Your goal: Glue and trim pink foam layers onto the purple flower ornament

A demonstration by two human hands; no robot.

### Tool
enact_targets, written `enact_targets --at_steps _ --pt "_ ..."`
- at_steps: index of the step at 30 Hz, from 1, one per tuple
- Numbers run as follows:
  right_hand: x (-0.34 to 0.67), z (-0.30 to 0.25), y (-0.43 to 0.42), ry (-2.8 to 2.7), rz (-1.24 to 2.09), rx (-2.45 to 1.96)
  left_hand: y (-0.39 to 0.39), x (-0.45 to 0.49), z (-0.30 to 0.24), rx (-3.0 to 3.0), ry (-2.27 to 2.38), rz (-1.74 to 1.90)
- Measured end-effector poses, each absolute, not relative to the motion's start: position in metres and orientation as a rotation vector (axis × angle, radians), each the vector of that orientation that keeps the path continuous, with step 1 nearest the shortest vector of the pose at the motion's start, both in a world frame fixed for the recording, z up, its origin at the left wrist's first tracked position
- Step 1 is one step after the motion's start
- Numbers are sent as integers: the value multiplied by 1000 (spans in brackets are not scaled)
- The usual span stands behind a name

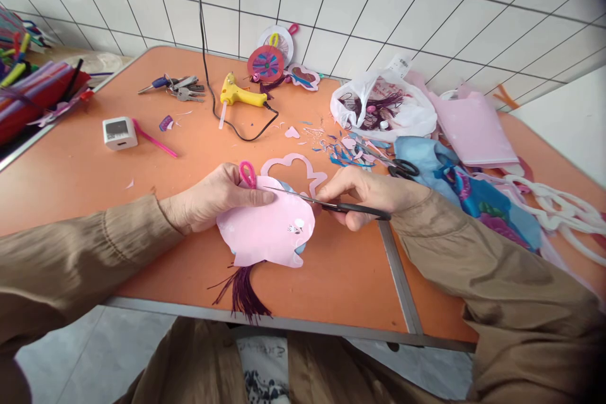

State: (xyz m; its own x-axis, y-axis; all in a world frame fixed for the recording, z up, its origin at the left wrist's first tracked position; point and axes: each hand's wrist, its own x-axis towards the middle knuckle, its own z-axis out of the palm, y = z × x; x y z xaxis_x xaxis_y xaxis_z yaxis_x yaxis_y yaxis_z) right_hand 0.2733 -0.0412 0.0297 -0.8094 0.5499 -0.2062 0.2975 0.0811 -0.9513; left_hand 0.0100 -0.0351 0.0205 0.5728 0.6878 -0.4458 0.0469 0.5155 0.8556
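Note:
My left hand (218, 199) pinches the top edge of a pink paper shape (265, 227), with the thumb lying on its face. A pink pipe-cleaner loop (247, 174) stands up beside the thumb. Bits of blue show behind the pink edge, and a dark purple tassel (246, 290) hangs below toward the table's front. In my right hand (360, 192) is a pair of black-handled scissors (350, 208). Their blades lie along the upper right edge of the pink shape, pointing at my left thumb. Just beyond sits a pink paper cutout frame (293, 164).
A yellow glue gun (243, 98), keys (187, 88) and a white adapter (119, 134) lie farther back on the orange table (189, 252). Paper scraps (348, 154), a second pair of scissors (402, 168), a white plastic bag (411, 113) and blue fabric (506, 208) crowd the right.

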Motion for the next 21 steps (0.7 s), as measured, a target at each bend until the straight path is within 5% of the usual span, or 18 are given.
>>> enact_targets --at_steps 21 --pt "273 30 -42 -2141 1856 -800 -35 10 18 989 861 493"
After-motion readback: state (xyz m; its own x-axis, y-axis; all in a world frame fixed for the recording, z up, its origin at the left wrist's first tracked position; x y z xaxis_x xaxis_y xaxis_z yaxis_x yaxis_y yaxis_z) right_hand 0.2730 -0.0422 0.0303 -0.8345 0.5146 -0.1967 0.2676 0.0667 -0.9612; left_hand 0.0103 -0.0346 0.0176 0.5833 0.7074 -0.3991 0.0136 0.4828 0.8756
